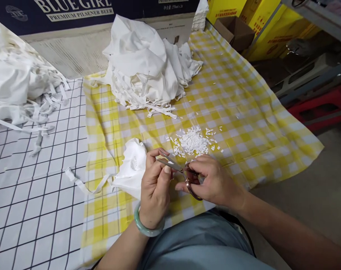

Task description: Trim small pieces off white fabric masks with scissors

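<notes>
A pair of scissors (pixel 183 170) with dark bronze handle loops is in my right hand (pixel 215 179), the fingers through the loops. Its blades are spread and reach to the fingertips of my left hand (pixel 157 183). That hand is closed in a pinch on a white cloth garment (pixel 132 165), which lies on the table just to its left. A narrow strap trails leftward from the cloth. A small white bit shows between the blades. Just beyond the scissors lies a heap of tiny white clippings (pixel 194 141).
A tall pile of white strapped garments (pixel 145 67) stands at the back, against a beer carton (pixel 75 52). Another white pile (pixel 15 82) is at the left. A yellow checked cloth (pixel 257 123) covers the table. Yellow boxes (pixel 226 9) and a metal shelf (pixel 322 18) stand right.
</notes>
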`<action>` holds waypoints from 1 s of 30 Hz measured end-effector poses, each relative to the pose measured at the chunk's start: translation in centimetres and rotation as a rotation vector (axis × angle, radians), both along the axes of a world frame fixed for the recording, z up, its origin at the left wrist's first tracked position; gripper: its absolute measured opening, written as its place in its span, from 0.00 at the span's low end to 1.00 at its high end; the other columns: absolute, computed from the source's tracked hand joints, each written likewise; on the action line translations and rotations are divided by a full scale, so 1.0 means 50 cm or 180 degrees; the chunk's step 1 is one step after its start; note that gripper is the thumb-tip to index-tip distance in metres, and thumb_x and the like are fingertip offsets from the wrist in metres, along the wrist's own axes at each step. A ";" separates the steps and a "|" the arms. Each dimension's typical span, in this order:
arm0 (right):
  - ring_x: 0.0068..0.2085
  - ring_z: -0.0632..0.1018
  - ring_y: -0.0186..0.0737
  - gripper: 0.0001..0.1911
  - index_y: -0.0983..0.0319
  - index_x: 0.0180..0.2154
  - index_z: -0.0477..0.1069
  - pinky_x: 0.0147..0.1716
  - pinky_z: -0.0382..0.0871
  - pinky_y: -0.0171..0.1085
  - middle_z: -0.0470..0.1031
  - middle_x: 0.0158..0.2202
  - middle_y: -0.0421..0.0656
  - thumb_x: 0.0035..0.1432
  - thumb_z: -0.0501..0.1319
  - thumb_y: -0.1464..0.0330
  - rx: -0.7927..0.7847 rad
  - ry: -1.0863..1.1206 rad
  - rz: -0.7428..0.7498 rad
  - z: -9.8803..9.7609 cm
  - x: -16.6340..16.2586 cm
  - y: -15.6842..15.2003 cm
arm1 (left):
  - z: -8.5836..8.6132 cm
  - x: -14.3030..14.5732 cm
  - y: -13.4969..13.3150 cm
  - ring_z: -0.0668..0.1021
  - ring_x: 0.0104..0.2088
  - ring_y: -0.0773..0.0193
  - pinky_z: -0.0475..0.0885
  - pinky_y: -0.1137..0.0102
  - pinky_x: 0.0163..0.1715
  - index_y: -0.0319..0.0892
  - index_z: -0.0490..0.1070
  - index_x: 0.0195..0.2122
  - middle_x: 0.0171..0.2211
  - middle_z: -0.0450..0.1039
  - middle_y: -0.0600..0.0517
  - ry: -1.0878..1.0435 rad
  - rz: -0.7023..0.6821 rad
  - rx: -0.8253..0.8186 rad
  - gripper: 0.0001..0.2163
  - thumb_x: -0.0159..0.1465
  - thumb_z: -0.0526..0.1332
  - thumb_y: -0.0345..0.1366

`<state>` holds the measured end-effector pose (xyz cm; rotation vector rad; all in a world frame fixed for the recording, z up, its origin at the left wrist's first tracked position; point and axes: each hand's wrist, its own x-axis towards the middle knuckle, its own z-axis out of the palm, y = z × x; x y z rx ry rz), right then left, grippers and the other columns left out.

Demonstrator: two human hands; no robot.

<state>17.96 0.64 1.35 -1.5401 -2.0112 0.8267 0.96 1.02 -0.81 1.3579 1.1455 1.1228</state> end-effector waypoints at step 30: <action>0.43 0.74 0.44 0.17 0.57 0.39 0.65 0.44 0.68 0.41 0.72 0.41 0.44 0.51 0.70 0.65 -0.0314 0.1074 0.0255 -0.048 -0.167 0.024 | -0.002 -0.288 0.002 0.68 0.55 0.48 0.67 0.47 0.54 0.41 0.72 0.40 0.51 0.69 0.40 0.2801 -0.0611 0.1161 0.10 0.60 0.56 0.23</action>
